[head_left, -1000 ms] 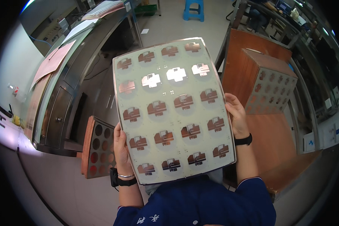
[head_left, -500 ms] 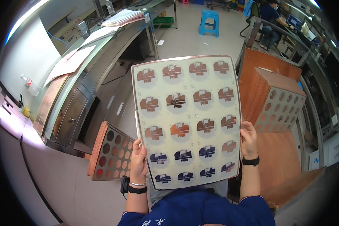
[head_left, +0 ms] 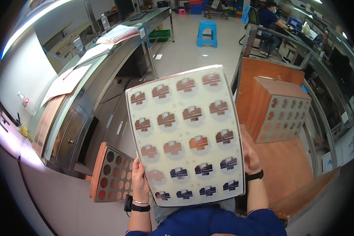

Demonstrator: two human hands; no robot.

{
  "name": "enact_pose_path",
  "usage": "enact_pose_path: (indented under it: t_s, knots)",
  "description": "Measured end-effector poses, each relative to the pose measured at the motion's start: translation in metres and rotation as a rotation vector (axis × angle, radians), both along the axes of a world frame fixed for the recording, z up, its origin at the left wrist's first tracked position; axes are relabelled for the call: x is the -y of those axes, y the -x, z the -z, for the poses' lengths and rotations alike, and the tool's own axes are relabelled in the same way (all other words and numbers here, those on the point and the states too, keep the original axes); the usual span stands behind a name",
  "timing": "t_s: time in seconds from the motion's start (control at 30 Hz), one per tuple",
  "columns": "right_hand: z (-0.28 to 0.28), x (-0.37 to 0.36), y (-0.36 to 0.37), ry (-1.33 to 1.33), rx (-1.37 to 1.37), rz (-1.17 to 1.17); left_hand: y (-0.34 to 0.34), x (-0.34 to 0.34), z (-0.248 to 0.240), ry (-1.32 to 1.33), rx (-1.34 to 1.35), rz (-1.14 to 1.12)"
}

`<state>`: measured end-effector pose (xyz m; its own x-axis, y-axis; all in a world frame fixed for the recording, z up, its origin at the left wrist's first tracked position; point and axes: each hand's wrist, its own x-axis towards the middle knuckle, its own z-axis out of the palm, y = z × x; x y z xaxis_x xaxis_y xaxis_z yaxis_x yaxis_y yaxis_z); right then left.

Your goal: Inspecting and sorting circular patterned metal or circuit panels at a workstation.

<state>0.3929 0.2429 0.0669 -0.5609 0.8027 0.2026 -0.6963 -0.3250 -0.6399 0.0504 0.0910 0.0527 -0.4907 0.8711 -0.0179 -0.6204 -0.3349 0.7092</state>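
A large pale circuit board panel (head_left: 186, 133), with rows of copper-coloured patterns inside round areas, stands tilted in front of me and leans a little to the left. My left hand (head_left: 140, 179) grips its lower left edge, thumb on the edge and the other fingers mostly hidden behind. At the right edge is my right hand (head_left: 251, 159), closed on the board with its fingertips out of sight behind it. The lower patterns look dark, the upper ones brownish.
Left on the floor leans a stack of boards with copper discs (head_left: 115, 173). A wooden-lined cart (head_left: 291, 167) at right carries another board stack (head_left: 285, 114). A long glass-topped bench (head_left: 76, 92) runs along the left. Farther off are a blue stool (head_left: 207, 33) and a seated person (head_left: 268, 23).
The board has tilted further to the left and shifted slightly left and down in view. My right hand's fingers have slipped further behind its edge. The whole view has shifted a little.
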Motion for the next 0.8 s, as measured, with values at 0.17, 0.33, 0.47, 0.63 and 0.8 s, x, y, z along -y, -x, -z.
enact_pose_path:
  t_s: [0.17,0.33,0.47,0.63,0.8]
  knots:
    - [0.016,0.02,-0.02,-0.031,0.435,-0.053,-0.004,-0.009,-0.005,0.015,0.036,0.013]
    - [0.009,0.035,-0.022,-0.008,0.263,0.197,-0.002,-0.02,-0.023,-0.059,-0.01,0.096]
    - [0.001,0.044,-0.057,-0.108,0.189,0.563,0.006,-0.022,-0.014,-0.013,-0.075,0.137]
    - [-0.026,0.051,-0.108,-0.138,0.253,1.082,0.01,-0.016,0.005,0.141,-0.144,0.226]
    - [-0.045,0.049,-0.136,-0.063,0.348,1.537,0.005,-0.021,0.001,0.212,-0.23,0.268]
